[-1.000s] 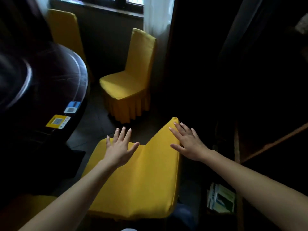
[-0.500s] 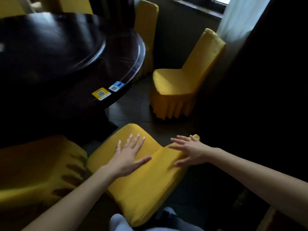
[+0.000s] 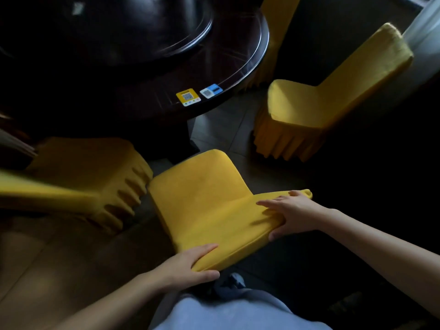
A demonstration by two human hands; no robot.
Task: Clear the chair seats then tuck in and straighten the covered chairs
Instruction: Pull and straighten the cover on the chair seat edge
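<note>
Yellow-covered chair nearest, back towards the body, seat pointing at the table. Held at the top of the back by both hands: left hand pinching the near corner, fabric between fingers and thumb; right hand on the far corner, fingers spread over the front, thumb hooked behind. Just beside on the left, a second chair, blurred. Farther right, well apart, a third chair. On the table's rim, two stickers side by side.
</note>
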